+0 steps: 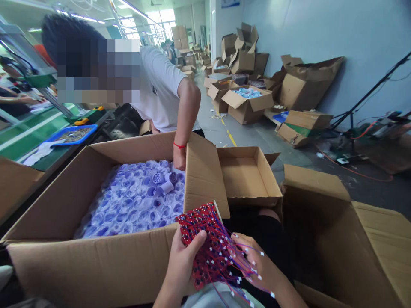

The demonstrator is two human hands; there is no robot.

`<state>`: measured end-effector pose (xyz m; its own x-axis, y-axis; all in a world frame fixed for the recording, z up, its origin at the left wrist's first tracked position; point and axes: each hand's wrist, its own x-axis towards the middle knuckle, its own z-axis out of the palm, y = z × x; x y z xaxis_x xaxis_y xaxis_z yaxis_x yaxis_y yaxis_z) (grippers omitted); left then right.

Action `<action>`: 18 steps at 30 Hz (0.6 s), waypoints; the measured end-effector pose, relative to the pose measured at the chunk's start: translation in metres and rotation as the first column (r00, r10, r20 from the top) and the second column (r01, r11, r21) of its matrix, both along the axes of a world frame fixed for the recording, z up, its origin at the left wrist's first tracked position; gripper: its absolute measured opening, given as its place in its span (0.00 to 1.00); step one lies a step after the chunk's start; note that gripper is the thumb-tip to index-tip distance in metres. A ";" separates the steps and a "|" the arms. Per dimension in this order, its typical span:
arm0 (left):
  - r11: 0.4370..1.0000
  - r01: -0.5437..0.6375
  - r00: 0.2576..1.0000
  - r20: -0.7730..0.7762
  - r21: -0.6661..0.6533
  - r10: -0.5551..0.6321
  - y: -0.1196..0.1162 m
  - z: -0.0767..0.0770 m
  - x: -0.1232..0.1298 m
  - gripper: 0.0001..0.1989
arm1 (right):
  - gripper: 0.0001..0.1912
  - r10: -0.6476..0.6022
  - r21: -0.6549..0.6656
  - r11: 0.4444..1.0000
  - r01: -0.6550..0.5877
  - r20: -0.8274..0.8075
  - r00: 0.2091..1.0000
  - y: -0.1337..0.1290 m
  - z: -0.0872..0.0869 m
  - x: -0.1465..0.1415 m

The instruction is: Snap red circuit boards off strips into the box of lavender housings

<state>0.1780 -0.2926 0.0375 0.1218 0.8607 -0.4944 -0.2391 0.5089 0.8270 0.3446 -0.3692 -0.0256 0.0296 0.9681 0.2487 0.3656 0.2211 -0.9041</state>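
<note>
My left hand [184, 256] grips the left edge of a red circuit board panel [205, 239], its thumb lying across the face. The panel carries rows of small dark parts, and many thin red and blue wires [233, 252] with white connectors trail from it to the right. Closed around a bunch of these wires is my right hand [257, 261], beside the panel's right edge. Just beyond the panel stands a large cardboard box [96, 265] holding many purple plastic cylinders [135, 201] in clear wrap. A few unwrapped cylinders lie on top.
A person [163, 85] leans over the box, one hand inside its far right corner. A shallow carton [247, 175] sits right of it, and an open box [334, 239] stands at my right. A blue tray [73, 134] rests on the green conveyor [19, 141] at left.
</note>
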 end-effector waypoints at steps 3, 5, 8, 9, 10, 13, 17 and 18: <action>1.000 -0.002 1.000 0.001 0.009 0.002 -0.001 0.000 0.001 0.25 | 0.24 0.045 -0.084 0.995 -0.049 -0.052 0.998 -0.003 -0.009 0.000; 1.000 0.001 1.000 -0.016 0.025 -0.001 -0.003 0.001 0.002 0.24 | 0.23 0.021 -0.101 0.995 -0.026 -0.053 0.998 -0.008 -0.020 0.001; 0.995 0.004 0.996 -0.093 0.095 0.005 -0.005 -0.001 0.004 0.23 | 0.21 -0.074 -0.004 0.997 0.075 0.037 0.997 -0.018 -0.042 0.003; 0.992 0.001 0.993 -0.119 0.124 0.014 -0.005 -0.002 0.005 0.22 | 0.21 -0.101 0.033 0.995 0.099 0.070 0.992 -0.021 -0.048 0.004; 0.989 0.000 0.990 -0.138 0.148 0.020 -0.005 -0.004 0.005 0.22 | 0.20 -0.121 0.062 0.991 0.115 0.100 0.988 -0.023 -0.052 0.004; 0.983 0.031 0.990 -0.140 0.182 -0.005 -0.005 -0.008 0.007 0.23 | 0.19 -0.135 0.079 0.989 0.124 0.149 0.980 -0.024 -0.046 0.003; 0.981 0.013 0.993 -0.115 0.192 0.009 -0.007 -0.004 0.012 0.22 | 0.19 -0.087 -0.125 0.987 0.096 0.078 0.993 -0.011 -0.014 -0.001; 0.982 -0.001 0.994 -0.107 0.188 0.022 -0.007 -0.003 0.013 0.21 | 0.19 -0.074 -0.172 0.982 0.080 0.038 0.997 -0.008 -0.008 -0.001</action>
<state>0.1909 -0.2995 0.0345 0.0663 0.9403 -0.3338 -0.1481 0.3401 0.9287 0.3432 -0.3767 -0.0332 0.1005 0.9917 0.0798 0.4044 0.0326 -0.9140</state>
